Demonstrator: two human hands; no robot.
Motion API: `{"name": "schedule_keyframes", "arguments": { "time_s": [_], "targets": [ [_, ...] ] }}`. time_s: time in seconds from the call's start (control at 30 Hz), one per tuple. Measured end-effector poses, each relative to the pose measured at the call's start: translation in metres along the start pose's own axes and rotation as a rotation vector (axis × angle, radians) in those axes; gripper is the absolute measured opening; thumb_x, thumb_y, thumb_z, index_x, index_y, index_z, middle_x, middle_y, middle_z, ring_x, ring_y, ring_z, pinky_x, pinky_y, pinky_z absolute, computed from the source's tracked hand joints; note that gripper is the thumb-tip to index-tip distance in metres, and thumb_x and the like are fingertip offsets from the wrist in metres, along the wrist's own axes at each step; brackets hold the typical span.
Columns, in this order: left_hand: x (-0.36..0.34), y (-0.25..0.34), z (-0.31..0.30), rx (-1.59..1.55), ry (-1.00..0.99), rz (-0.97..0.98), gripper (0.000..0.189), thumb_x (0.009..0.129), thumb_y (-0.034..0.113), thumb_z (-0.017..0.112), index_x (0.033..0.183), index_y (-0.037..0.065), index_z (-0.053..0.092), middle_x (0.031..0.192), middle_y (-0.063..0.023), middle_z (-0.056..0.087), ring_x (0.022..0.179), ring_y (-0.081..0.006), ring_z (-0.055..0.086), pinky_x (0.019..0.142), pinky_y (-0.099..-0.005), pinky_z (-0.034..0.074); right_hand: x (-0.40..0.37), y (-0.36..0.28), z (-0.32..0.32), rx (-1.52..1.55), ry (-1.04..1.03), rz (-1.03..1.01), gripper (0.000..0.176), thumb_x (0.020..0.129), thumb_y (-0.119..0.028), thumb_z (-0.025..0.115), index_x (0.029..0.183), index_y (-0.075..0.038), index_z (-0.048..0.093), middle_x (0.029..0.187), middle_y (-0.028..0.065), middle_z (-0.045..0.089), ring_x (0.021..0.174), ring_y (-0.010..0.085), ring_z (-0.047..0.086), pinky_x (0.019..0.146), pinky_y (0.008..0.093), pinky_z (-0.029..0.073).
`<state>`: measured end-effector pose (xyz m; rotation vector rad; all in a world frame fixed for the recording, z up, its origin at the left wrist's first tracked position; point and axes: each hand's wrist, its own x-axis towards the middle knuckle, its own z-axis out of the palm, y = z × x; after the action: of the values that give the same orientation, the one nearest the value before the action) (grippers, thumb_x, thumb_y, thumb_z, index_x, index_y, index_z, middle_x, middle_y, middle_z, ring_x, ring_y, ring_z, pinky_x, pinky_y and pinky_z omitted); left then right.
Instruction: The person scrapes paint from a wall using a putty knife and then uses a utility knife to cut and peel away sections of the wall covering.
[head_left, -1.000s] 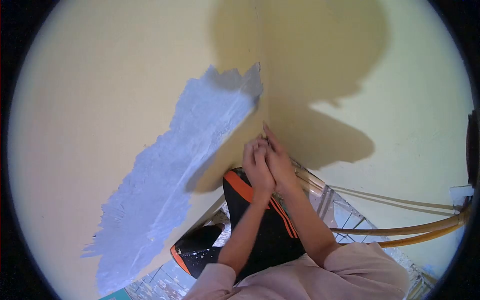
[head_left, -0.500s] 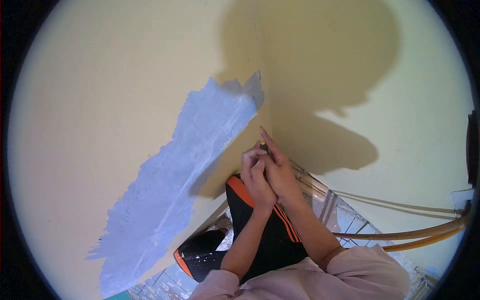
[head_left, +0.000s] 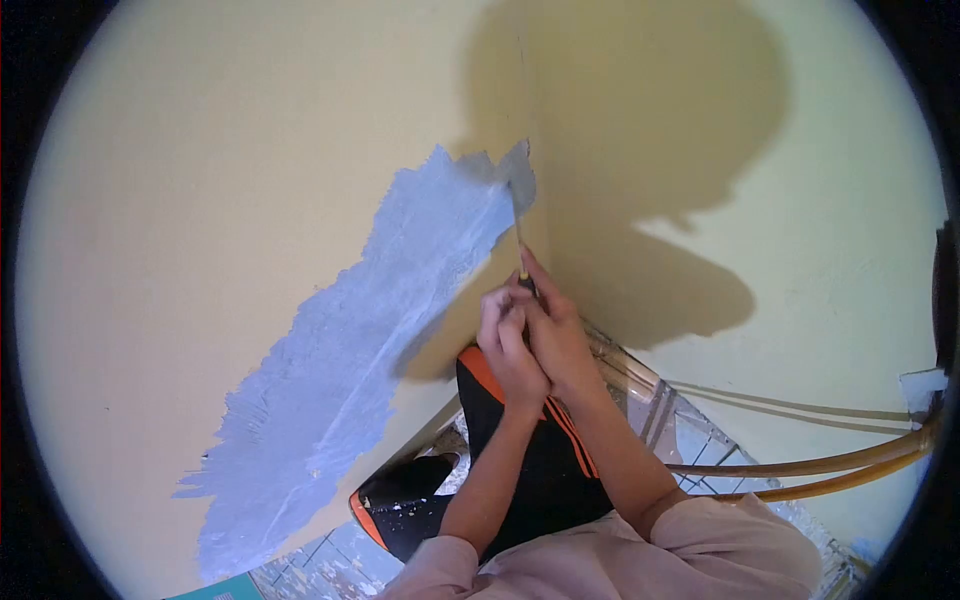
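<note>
Right at the middle of the head view, the left hand (head_left: 508,350) and the right hand (head_left: 558,335) are pressed together, both curled tight around the lower end of a thin tool (head_left: 518,235). The handle is mostly hidden inside the fingers, with only a short yellowish stub showing above them. The right forefinger lies stretched up along that stub. Whether the tool is a slim brush or a scraper cannot be told.

The tool runs almost straight up from the hands, just above the centre of the frame. Its tip touches the upper right edge of the grey-blue patch (head_left: 360,360), right at the wall corner (head_left: 528,90).

The patch spreads diagonally from that corner down to the lower left of the frame, across the yellow left wall (head_left: 200,180). Its edges are ragged and paler streaks run through it. The right wall (head_left: 830,220), also yellow, carries a large dark shadow (head_left: 640,120) in the upper middle.

Below the hands, both forearms lead down to pale pink sleeves (head_left: 700,550) at the bottom edge. Between and under them is a leg in black trousers (head_left: 530,470) with orange stripes. It ends in a black shoe (head_left: 400,500) with an orange sole, which is flecked with white.

At the right, two yellowish hoses (head_left: 820,465) curve along above a tiled floor (head_left: 690,430). A teal object (head_left: 225,590) peeks in at the bottom left.
</note>
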<state>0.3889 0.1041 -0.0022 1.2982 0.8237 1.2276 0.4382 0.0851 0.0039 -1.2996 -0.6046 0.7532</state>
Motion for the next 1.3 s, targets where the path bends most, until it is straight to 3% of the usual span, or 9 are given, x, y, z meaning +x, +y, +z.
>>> {"name": "schedule_keyframes", "arguments": {
  "time_s": [0.13,0.23,0.33,0.63,0.83,0.97,1.1,1.17,1.3],
  "targets": [
    [-0.009,0.000,-0.007,-0.051,-0.002,0.010,0.023,0.086,0.017,0.041,0.089,-0.002,0.054,0.086,-0.0065,0.055,0.077,-0.0126,0.049,0.071,-0.0234,0.039,-0.007,-0.023,0.006,0.175,0.008,0.194,0.049,0.091,-0.008,0.045,0.139,-0.007,0.035,0.126,0.0177,0.052,0.105,0.0163,0.052,0.092,0.0280,0.039],
    [0.015,0.003,-0.002,-0.001,-0.052,0.058,0.023,0.087,0.016,0.040,0.087,-0.001,0.055,0.083,-0.0054,0.054,0.074,-0.0113,0.047,0.069,-0.0242,0.038,-0.009,0.001,0.004,0.010,-0.012,-0.072,0.048,0.091,-0.009,0.046,0.138,-0.007,0.035,0.115,0.0144,0.057,0.092,0.0135,0.054,0.083,0.0256,0.043],
    [0.017,0.008,-0.005,-0.002,-0.091,0.003,0.024,0.088,0.018,0.039,0.087,-0.001,0.055,0.078,-0.0042,0.053,0.073,-0.0100,0.046,0.068,-0.0244,0.037,0.006,-0.008,0.011,0.184,0.048,0.094,0.049,0.091,-0.009,0.046,0.139,-0.007,0.035,0.103,0.0088,0.058,0.084,0.0093,0.051,0.077,0.0216,0.043],
    [0.013,0.022,-0.008,0.031,-0.051,0.168,0.025,0.087,0.018,0.041,0.089,-0.002,0.055,0.079,-0.0037,0.053,0.069,-0.0105,0.044,0.061,-0.0252,0.036,-0.012,-0.022,0.018,0.270,-0.033,0.069,0.050,0.092,-0.009,0.045,0.140,-0.009,0.033,0.080,0.0042,0.057,0.066,0.0076,0.047,0.062,0.0225,0.043],
    [-0.004,0.031,-0.016,0.055,-0.015,0.122,0.022,0.086,0.013,0.041,0.084,-0.004,0.054,0.079,-0.0071,0.055,0.072,-0.0142,0.047,0.068,-0.0270,0.039,-0.018,-0.025,0.015,0.018,-0.047,0.001,0.050,0.091,-0.007,0.044,0.140,-0.010,0.033,0.083,0.0042,0.057,0.068,0.0087,0.047,0.064,0.0215,0.043],
    [0.019,0.017,-0.011,0.055,-0.109,0.053,0.023,0.085,0.015,0.039,0.087,-0.003,0.054,0.079,-0.0079,0.055,0.076,-0.0140,0.048,0.072,-0.0280,0.039,-0.001,-0.009,0.019,0.275,0.026,0.094,0.050,0.091,-0.007,0.044,0.140,-0.010,0.033,0.089,0.0062,0.058,0.073,0.0102,0.049,0.071,0.0222,0.044],
    [0.006,0.014,-0.020,0.028,-0.004,0.160,0.020,0.085,0.015,0.042,0.085,-0.003,0.052,0.088,-0.0104,0.057,0.082,-0.0153,0.051,0.079,-0.0285,0.040,-0.005,-0.015,0.025,0.072,0.046,0.090,0.049,0.092,-0.008,0.043,0.140,-0.010,0.034,0.105,0.0114,0.058,0.093,0.0146,0.052,0.085,0.0259,0.041],
    [0.026,0.004,-0.014,0.118,-0.116,-0.051,0.018,0.085,0.013,0.043,0.084,-0.003,0.052,0.092,-0.0114,0.059,0.085,-0.0168,0.052,0.081,-0.0285,0.040,-0.012,-0.010,0.021,0.033,0.067,0.168,0.048,0.092,-0.009,0.042,0.139,-0.011,0.035,0.112,0.0129,0.057,0.100,0.0160,0.052,0.090,0.0271,0.040],
    [-0.008,0.012,-0.004,0.084,0.048,0.164,0.015,0.085,0.010,0.046,0.081,-0.004,0.051,0.077,-0.0066,0.054,0.074,-0.0140,0.047,0.072,-0.0261,0.039,-0.001,0.003,0.004,0.182,-0.018,0.143,0.049,0.091,-0.010,0.043,0.140,-0.012,0.035,0.117,0.0133,0.055,0.102,0.0168,0.052,0.090,0.0261,0.040]
  ]
}}
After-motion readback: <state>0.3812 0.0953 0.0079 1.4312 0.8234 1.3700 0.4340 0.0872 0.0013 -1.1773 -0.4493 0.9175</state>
